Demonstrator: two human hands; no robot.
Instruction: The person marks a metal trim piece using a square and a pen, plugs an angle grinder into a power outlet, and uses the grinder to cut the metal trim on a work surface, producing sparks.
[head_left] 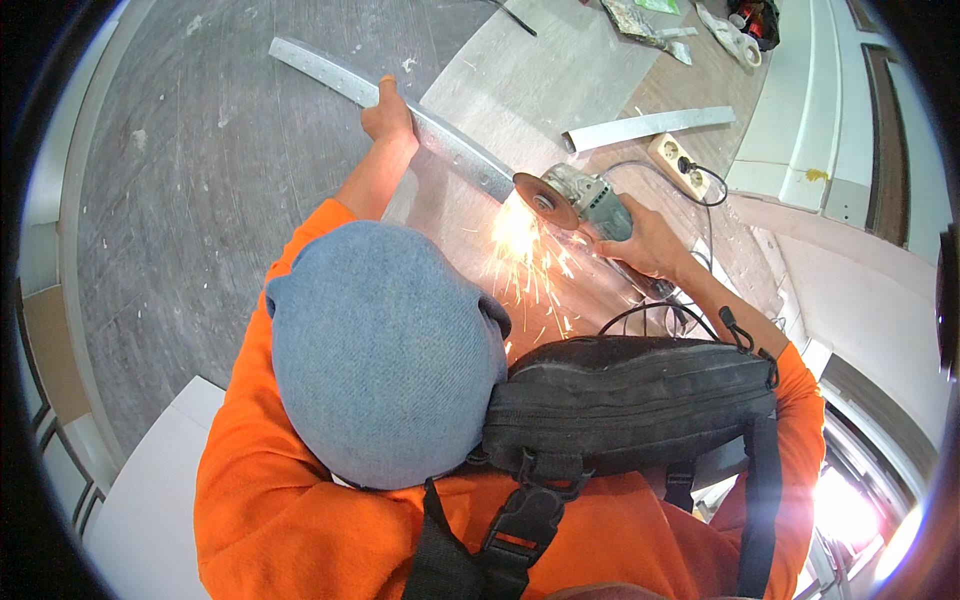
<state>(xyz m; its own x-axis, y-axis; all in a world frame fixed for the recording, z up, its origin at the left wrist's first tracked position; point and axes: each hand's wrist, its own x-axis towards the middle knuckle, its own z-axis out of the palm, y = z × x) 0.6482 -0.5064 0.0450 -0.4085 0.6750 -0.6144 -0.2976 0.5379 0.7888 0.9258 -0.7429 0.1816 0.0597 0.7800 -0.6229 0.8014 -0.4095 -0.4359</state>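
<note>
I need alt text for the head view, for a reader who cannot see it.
The right hand holds an angle grinder, its disc throwing sparks at the end of a metal profile gripped in the left hand. Beyond lie a shorter pale strip and a socket block.

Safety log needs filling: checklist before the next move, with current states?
1. Left hand gripping the metal profile clear of the cutting disc: ok.
2. Right hand on the angle grinder: ok.
3. Gloves on: not ok, both hands bare.
4. Disc off the profile: not ok, sparks spray at its end.
5. Angle grinder's cord traced to the power strip: cannot tell.
6. Eye protection: cannot tell, eyes out of view.
</note>
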